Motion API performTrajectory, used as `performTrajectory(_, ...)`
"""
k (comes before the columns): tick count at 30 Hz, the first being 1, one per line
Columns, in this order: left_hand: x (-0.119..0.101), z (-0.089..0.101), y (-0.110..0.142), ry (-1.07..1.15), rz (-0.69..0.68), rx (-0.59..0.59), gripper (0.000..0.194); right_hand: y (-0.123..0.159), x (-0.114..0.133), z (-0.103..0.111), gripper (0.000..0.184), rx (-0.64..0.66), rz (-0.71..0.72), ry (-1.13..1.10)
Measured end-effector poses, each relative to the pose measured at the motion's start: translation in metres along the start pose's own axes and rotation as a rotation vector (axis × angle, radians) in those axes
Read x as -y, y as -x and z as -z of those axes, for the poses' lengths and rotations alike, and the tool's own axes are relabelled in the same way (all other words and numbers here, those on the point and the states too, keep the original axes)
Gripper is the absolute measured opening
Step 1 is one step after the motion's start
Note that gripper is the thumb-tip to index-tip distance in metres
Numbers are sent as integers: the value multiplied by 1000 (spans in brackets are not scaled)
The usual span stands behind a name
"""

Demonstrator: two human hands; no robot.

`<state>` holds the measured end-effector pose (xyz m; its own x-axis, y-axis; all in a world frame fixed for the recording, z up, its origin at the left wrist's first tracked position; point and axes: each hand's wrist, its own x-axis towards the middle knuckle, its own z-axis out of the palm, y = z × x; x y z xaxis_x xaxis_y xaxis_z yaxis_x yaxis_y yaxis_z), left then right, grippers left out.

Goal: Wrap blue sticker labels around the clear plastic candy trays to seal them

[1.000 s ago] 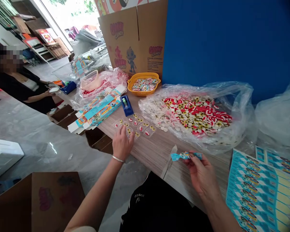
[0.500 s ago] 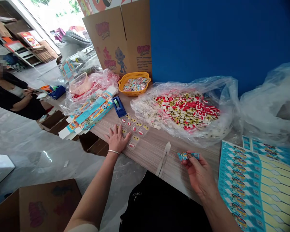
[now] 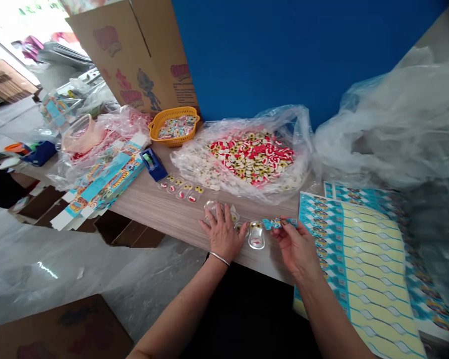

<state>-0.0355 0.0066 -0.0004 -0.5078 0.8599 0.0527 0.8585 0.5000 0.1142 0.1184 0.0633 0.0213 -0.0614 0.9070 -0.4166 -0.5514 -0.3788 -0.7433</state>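
Observation:
My left hand [image 3: 222, 230] lies flat, fingers spread, on several small clear candy pods [image 3: 256, 235] at the near edge of the wooden table [image 3: 157, 212]. My right hand [image 3: 295, 244] pinches a small blue printed sticker [image 3: 279, 223] just right of those pods. A short row of more candy pods [image 3: 179, 185] lies further left. Behind them an open plastic bag holds a heap of red, yellow and white gummy candies [image 3: 252, 157]. A sheet of blue and yellow stickers [image 3: 359, 249] lies to the right of my right hand.
A blue tape dispenser [image 3: 153, 163], flat blue candy cartons [image 3: 103, 182], an orange basket [image 3: 174, 124], a pink basket [image 3: 80, 134] and a brown cardboard box [image 3: 134, 55] stand at left and back. Crumpled plastic [image 3: 389, 114] fills the right. A cardboard box [image 3: 60, 329] sits on the floor.
My left hand has slid several candy pods from the left row rightwards to in front of me. The right hand kept the sticker and came closer to them. The view swung right.

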Motion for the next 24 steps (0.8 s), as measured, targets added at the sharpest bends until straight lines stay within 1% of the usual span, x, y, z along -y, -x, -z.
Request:
performTrajectory(3,-12,1,3,14,-55,15,84,2,6,16,29,-47,17,-17)
performTrajectory(6,-14,5,4,28,-76,23,81,3,7,30,29,-88,16,-19)
performTrajectory(11,-4,20,6,82,-129,35,68,4,5,43,29,-123,-2,-31)
performTrajectory(14,9,32,2,103,-186,-44,51,3,7,46,29,-125,5,-33)
performTrajectory(17,27,38,-15,111,-221,-149,33,2,8,48,28,-136,10,-32)
performTrajectory(20,48,34,-47,122,-226,-189,22,1,7,49,30,-154,9,-34)
performTrajectory(22,59,28,-70,164,-252,-167,19,1,5,50,32,-157,7,-40)
performTrajectory(24,66,21,-89,222,-280,-84,22,1,5,51,32,-162,3,-37)
